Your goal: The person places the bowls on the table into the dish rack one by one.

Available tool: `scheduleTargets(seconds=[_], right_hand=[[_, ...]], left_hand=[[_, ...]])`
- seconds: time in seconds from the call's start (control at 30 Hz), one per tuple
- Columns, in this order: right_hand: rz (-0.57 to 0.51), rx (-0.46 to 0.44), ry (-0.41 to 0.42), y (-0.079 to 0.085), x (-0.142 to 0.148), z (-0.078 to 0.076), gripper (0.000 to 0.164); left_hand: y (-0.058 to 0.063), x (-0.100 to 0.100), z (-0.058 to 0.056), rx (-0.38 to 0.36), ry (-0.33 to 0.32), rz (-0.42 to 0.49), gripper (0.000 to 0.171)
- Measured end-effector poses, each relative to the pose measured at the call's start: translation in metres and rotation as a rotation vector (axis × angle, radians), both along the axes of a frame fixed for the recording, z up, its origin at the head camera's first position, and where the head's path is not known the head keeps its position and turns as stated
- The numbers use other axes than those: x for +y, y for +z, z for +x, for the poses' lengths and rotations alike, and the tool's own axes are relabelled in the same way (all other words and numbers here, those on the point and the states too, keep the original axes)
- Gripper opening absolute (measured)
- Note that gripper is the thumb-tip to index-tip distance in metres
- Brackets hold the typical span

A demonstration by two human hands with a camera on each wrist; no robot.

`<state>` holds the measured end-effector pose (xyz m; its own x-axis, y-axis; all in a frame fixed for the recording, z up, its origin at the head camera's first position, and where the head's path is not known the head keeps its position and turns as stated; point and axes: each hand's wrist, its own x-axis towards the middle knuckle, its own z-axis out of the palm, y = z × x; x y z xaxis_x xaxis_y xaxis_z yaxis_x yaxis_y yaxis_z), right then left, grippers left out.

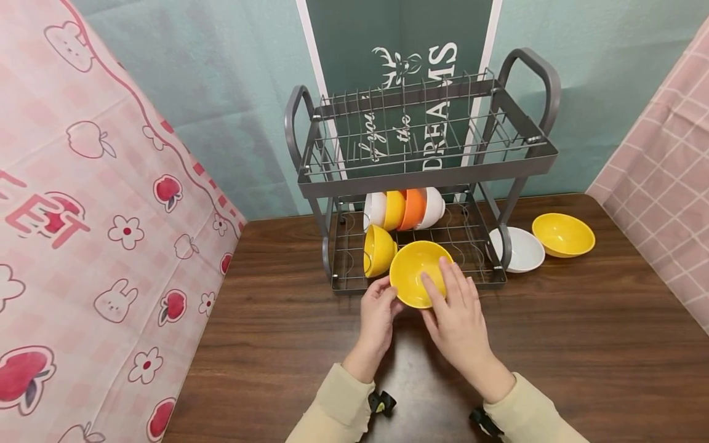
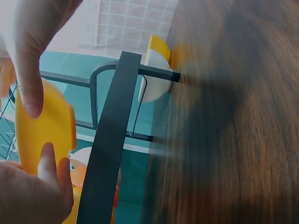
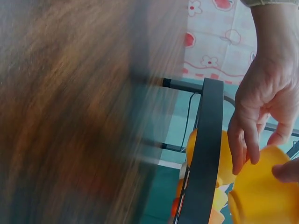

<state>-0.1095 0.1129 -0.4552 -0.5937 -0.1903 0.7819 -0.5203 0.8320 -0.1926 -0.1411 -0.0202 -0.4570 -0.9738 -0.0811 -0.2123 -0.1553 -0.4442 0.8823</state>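
Two-handed, pinching yellow bowl (image 1: 408, 264) by the rim with left hand (image 1: 378, 315) and right hand (image 1: 461, 325), seemingly for steadiness, near dish rack (image 1: 426, 174) just beyond the fingertips; hard to judge any contact underneath.

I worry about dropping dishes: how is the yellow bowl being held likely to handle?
The yellow bowl is probably stiff: though held, its rim looks round, not squashed. Its shiny inside suggests a smooth, perhaps slippery surface. If it landed sideways, that round rim might let it roll.
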Motion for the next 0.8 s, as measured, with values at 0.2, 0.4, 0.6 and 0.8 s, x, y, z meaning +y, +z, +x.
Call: scheduleTargets(seconds=[0.2, 0.4, 0.6, 0.8], right_hand=[[-0.158, -0.017, 0.015, 0.0016, 0.0009, -0.0002, 0.073], [-0.248, -0.169, 0.082, -0.0001, 0.0030, -0.0012, 0.093], [-0.242, -0.270, 0.159, 0.0015, 0.0036, 0.0000, 0.096], [-0.239, -0.284, 0.196, 0.0006, 0.0069, -0.0024, 0.094]], left_hand=[[0.0000, -0.0023, -0.0003, -0.055, -0.051, 0.178, 0.029], [0.0002, -0.0033, 0.0019, -0.107, -0.102, 0.227, 0.026], [-0.0026, -0.0031, 0.0027, -0.115, -0.155, 0.226, 0.031], [-0.0050, -0.0034, 0.0043, -0.106, -0.197, 0.229, 0.034]])
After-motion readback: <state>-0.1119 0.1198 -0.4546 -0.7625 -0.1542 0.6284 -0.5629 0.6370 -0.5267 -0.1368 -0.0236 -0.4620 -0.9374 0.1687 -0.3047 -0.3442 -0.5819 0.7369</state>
